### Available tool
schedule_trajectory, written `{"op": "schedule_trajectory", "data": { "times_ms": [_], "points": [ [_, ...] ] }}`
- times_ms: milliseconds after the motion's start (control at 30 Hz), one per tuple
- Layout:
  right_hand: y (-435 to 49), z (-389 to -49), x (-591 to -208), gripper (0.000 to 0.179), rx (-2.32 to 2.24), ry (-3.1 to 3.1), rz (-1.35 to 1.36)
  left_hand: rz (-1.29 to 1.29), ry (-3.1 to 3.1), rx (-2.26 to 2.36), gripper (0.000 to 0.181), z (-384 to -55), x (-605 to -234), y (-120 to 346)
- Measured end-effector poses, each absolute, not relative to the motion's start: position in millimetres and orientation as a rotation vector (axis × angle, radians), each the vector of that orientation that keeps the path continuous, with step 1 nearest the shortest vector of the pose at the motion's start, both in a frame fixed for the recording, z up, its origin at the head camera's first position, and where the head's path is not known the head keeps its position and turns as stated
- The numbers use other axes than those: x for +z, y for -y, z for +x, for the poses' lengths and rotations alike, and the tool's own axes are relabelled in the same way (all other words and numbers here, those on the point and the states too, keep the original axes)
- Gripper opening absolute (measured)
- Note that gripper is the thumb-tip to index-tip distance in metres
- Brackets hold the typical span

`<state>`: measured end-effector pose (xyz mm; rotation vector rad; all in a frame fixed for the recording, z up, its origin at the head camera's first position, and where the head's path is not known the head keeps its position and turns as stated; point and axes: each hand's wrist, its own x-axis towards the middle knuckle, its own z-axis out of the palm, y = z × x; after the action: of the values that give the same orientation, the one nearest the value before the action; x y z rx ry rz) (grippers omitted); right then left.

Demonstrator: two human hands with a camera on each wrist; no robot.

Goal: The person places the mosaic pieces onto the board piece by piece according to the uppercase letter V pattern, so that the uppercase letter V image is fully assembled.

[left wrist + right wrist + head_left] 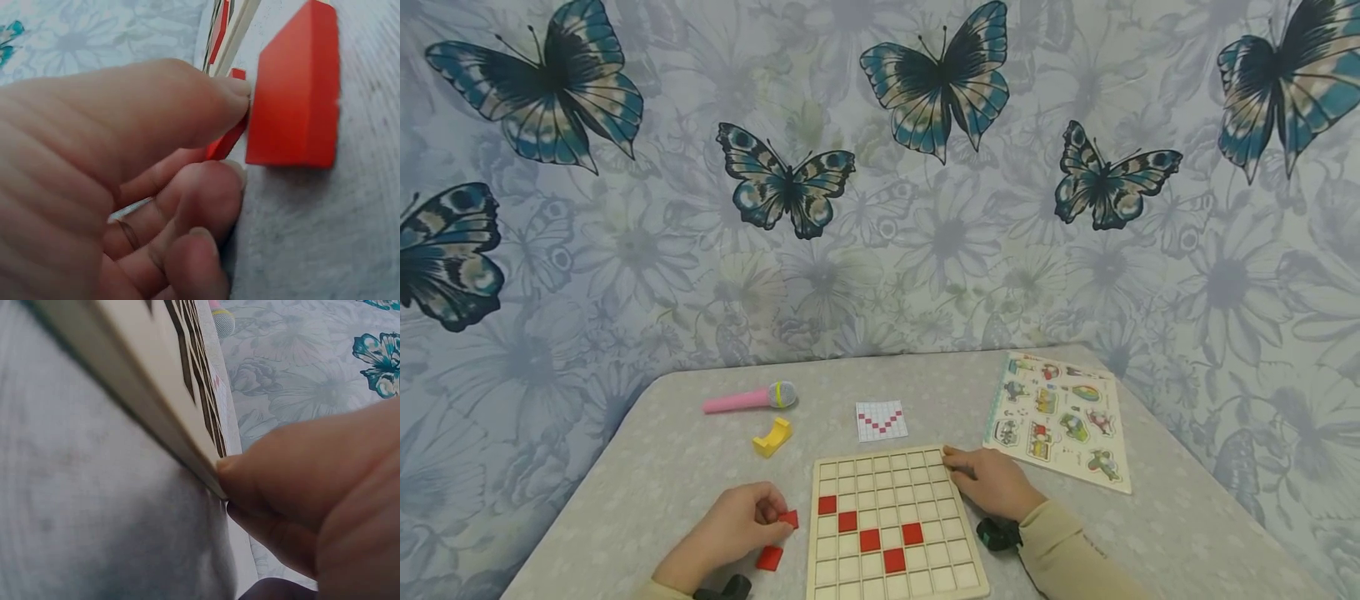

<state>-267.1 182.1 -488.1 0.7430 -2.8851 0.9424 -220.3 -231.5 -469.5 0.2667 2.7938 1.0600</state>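
My left hand pinches a red square tile between thumb and fingers, just left of the wooden grid board. A second red tile lies on the table below that hand; in the left wrist view this loose tile looms close beside the thumb. Several red tiles sit in the board's squares, among them one at the left and one right of centre. At the board's far right corner, my right hand grips the edge, and the right wrist view shows its fingertips on the rim.
Behind the board lies a small pattern card with a V of red squares. A yellow curved block and a pink toy microphone are at the back left. A picture board lies at the right. A butterfly-patterned wall covering stands behind the table.
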Motion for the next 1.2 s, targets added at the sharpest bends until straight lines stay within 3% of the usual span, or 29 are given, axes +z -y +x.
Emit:
{"op": "schedule_trajectory", "data": {
  "times_ms": [400,767,1200],
  "points": [
    [-186.2,-267.0,-487.8,0.035,0.979,2.878,0.751,0.243,-2.835,1.042,0.026,-228.1,-465.5,227.0],
    [-183.5,-266.4,-485.8,0.035,0.983,2.889,0.744,0.289,-2.842,1.151,0.009,-224.7,-472.0,229.7],
    [-182.1,-268.1,-487.9,0.034,0.930,2.881,0.743,0.118,-2.919,1.190,0.008,-222.9,-468.2,227.2]
  ]
}}
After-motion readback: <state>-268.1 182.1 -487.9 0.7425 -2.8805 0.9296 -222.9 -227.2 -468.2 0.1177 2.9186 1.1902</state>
